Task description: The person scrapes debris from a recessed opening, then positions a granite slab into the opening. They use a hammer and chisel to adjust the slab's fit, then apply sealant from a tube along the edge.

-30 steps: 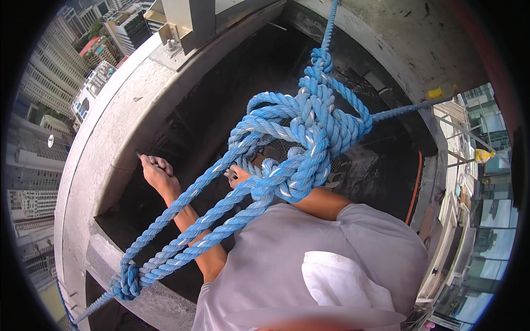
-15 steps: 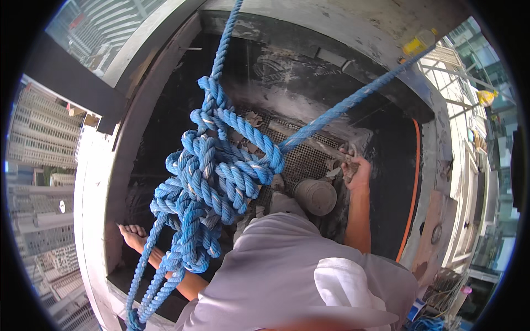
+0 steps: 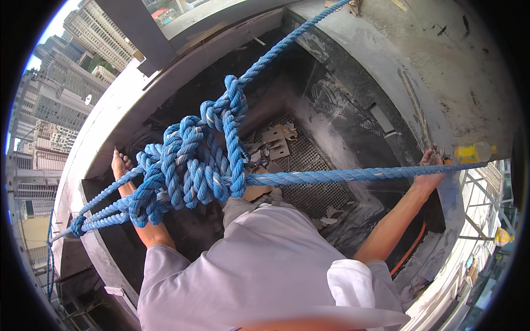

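Observation:
My right hand [image 3: 429, 165] is closed round the lower end of a long, dusty grey-brown stick [image 3: 414, 102], whose length lies over the concrete ledge. A taut blue rope [image 3: 342, 176] crosses the view just in front of that wrist. My left hand [image 3: 121, 164] is at the left wall, its fingers curled and thumb up; what they hold, if anything, I cannot make out. Between my arms and the camera hangs a large knotted bundle of blue rope [image 3: 187, 160], covering part of my left forearm.
Dark walls surround a pit floored with a perforated grating [image 3: 314, 187], where broken scraps [image 3: 273, 144] lie. A yellow-labelled bottle [image 3: 475, 151] rests on the ledge by my right hand. An orange cable [image 3: 408, 251] runs along the right wall. High buildings [image 3: 99, 33] stand beyond the left edge.
My right hand has gone up and outward with the stick, from low in the pit to the right ledge. The view has turned, shifting the ropes. The bucket is out of sight.

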Motion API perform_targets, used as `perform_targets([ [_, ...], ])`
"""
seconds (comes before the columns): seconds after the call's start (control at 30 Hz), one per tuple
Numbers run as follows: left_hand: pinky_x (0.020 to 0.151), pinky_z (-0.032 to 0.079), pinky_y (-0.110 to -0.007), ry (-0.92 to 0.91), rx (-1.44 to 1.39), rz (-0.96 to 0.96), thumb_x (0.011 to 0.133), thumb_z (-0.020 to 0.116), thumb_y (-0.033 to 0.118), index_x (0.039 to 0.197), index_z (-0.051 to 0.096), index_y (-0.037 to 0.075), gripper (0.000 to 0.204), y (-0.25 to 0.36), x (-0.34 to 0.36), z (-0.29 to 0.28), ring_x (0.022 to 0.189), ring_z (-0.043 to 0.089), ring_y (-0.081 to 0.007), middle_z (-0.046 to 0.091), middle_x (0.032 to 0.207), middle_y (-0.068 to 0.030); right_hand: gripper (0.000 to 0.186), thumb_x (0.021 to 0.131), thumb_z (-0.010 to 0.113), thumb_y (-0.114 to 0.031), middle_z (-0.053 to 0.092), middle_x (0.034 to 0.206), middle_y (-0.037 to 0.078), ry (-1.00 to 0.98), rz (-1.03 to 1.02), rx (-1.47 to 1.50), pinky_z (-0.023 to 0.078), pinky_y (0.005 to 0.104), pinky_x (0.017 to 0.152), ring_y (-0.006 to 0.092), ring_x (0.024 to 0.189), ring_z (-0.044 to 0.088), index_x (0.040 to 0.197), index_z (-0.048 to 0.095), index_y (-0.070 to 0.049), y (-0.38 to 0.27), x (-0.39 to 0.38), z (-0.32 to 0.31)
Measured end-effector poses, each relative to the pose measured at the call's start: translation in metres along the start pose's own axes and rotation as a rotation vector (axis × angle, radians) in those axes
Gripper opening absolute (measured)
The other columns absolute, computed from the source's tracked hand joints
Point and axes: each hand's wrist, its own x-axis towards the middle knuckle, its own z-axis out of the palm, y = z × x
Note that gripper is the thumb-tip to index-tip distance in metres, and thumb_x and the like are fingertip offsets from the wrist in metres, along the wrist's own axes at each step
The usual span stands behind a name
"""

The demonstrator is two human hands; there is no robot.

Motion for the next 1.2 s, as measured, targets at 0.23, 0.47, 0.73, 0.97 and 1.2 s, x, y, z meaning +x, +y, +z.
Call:
perform_targets([
  [0.23,0.042,0.029,-0.031,0.073,0.046,0.001,0.116,0.048,0.051,0.079,0.048,0.021,0.047,0.006,-0.031,0.029,0.046,0.037,-0.012,0.044,0.06,0.0033,0.034,0.109,0.046,-0.002,0.067,0.127,0.032,0.051,0.168,0.083,0.07,0.0452,0.095,0.0421,0.112,0.071,0.136,0.052,0.018,0.015,0.172,0.005],
  [0.47,0.044,0.032,-0.032,0.063,0.084,-0.017,0.114,0.05,0.054,0.082,0.051,0.02,0.046,0.006,-0.019,0.017,0.047,0.041,-0.012,0.049,0.063,0.0019,0.027,0.107,0.05,-0.004,0.067,0.122,0.028,0.099,0.263,-0.037,0.07,0.0465,0.094,0.0413,0.107,0.073,0.123,0.058,0.016,0.038,0.284,-0.009],
  [0.73,0.048,0.038,-0.034,0.149,0.285,0.076,0.115,0.05,0.043,0.096,0.059,0.01,0.04,0.008,-0.001,0.066,0.055,0.046,-0.0131,0.056,0.075,-0.0017,0.063,0.107,0.055,-0.042,0.067,0.138,0.024,-0.523,-0.472,-1.073,0.052,0.0468,0.108,0.0341,0.127,0.065,0.148,0.062,0.005,0.032,0.225,-0.094],
  [0.97,0.073,0.053,-0.046,0.211,0.331,0.039,0.112,0.049,0.049,0.116,0.07,-0.006,0.06,0.001,-0.026,0.064,0.082,0.066,-0.0269,0.074,0.093,-0.0162,0.059,0.103,0.06,-0.041,0.073,0.125,0.024,-0.561,-0.107,-1.278,0.053,0.0484,0.094,0.0326,0.11,0.069,0.133,0.067,0.009,0.169,0.069,0.013],
  [1.2,0.066,0.05,-0.046,0.011,0.11,0.176,0.11,0.052,0.042,0.101,0.073,0.002,0.046,-0.035,-0.001,0.071,0.072,0.064,-0.0236,0.072,0.084,-0.0118,0.058,0.099,0.064,-0.04,0.078,0.112,0.025,-0.189,0.004,-1.127,0.054,0.05,0.08,0.0312,0.093,0.073,0.118,0.073,0.014,-0.004,0.271,-0.002],
])
